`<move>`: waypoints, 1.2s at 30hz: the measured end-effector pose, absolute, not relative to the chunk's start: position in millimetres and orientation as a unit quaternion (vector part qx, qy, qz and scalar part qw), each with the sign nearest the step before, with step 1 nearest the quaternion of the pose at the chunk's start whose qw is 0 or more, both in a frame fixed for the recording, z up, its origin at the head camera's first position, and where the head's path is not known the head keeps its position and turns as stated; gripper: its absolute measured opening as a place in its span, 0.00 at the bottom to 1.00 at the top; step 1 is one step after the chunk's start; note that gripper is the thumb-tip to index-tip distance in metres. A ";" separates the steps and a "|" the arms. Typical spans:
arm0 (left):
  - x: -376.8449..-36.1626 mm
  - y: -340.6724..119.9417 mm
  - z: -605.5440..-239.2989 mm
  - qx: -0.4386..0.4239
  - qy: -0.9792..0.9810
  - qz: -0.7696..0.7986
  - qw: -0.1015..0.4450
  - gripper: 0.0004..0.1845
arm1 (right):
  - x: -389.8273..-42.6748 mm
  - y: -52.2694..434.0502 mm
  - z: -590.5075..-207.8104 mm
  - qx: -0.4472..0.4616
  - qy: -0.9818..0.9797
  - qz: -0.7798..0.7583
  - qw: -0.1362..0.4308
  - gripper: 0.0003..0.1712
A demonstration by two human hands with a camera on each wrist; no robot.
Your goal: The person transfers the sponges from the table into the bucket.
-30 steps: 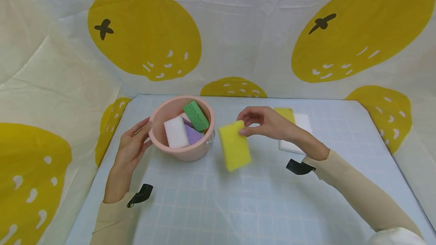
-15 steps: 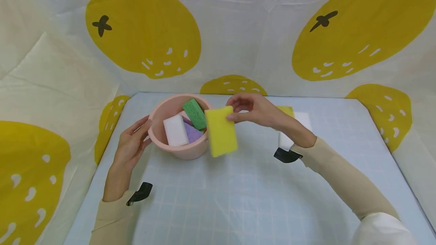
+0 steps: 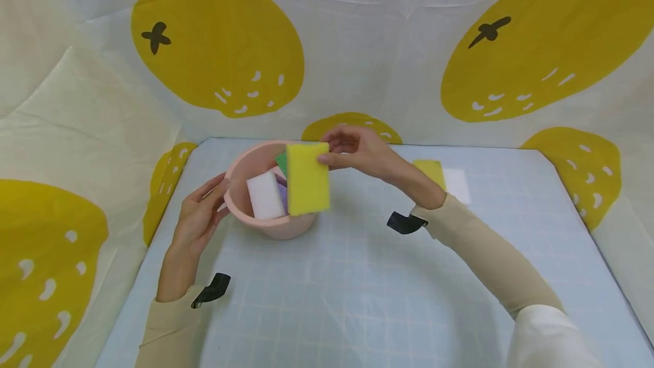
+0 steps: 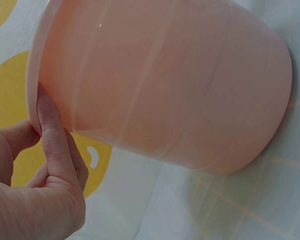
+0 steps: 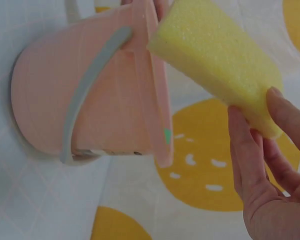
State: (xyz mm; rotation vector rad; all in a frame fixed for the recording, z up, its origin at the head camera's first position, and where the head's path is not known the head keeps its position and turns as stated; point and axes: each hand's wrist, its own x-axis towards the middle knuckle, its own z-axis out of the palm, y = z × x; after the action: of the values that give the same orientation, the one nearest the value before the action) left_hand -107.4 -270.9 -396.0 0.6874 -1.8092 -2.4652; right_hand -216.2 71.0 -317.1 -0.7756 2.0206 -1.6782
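A pink bucket [image 3: 239, 170] stands on the table at centre left, with a white sponge [image 3: 264, 195], a purple sponge and a green sponge [image 3: 281, 159] inside. My right hand [image 3: 352, 153] pinches a yellow sponge [image 3: 307, 179] by its top corner and holds it hanging over the bucket's right rim. In the right wrist view the yellow sponge [image 5: 222, 67] sits just above the pink bucket's rim [image 5: 157, 95]. My left hand [image 3: 199, 214] rests against the bucket's left side, fingers straight along the pink bucket's wall [image 4: 165, 85].
Another yellow sponge [image 3: 430, 172] and a white sponge [image 3: 456, 184] lie flat at the table's back right. A cloth with big yellow fruit prints walls in the table on three sides. The table has a pale blue grid cover [image 3: 357, 288].
My right hand has carried the yellow sponge leftward and up, from beside the bucket to over its right rim. The left hand has stayed on the bucket.
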 end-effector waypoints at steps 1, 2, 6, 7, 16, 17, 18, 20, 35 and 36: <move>-107.2 -271.1 -395.9 0.219 -0.577 -0.787 0.004 0.39 | -217.3 68.0 -317.4 -0.274 0.720 -0.604 0.202 0.22; -107.3 -271.6 -396.0 0.219 -0.576 -0.787 0.003 0.39 | -218.3 65.2 -317.9 -0.270 0.720 -0.607 0.203 0.22; -107.0 -273.2 -396.4 0.214 -0.574 -0.791 0.002 0.40 | -223.8 54.4 -321.0 -0.263 0.733 -0.597 0.193 0.22; -107.2 -272.9 -396.2 0.215 -0.573 -0.791 0.001 0.40 | -225.4 52.2 -322.2 -0.264 0.733 -0.598 0.191 0.22; -108.0 -271.3 -396.4 0.232 -0.573 -0.786 -0.001 0.37 | -239.8 32.1 -334.4 -0.295 0.750 -0.569 0.161 0.21; -108.0 -270.9 -396.4 0.234 -0.574 -0.785 -0.001 0.37 | -241.2 30.3 -335.4 -0.302 0.758 -0.557 0.155 0.21; -108.2 -270.8 -396.4 0.236 -0.574 -0.784 -0.001 0.38 | -242.7 28.7 -336.4 -0.311 0.765 -0.544 0.148 0.21; -108.2 -270.4 -396.2 0.238 -0.574 -0.783 0.000 0.38 | -245.7 25.8 -337.9 -0.329 0.776 -0.520 0.139 0.21; -107.7 -269.0 -395.7 0.235 -0.573 -0.785 0.002 0.38 | -255.7 13.3 -339.6 -0.446 0.804 -0.375 0.115 0.21; -107.7 -269.0 -395.8 0.235 -0.572 -0.786 0.001 0.38 | -255.4 12.7 -339.2 -0.449 0.807 -0.366 0.114 0.21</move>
State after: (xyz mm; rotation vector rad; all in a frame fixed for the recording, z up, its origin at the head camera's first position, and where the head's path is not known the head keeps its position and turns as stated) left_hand -107.7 -269.0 -395.8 0.7380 -1.7959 -2.4659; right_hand -255.4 12.7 -339.2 -1.3154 2.3669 -1.0720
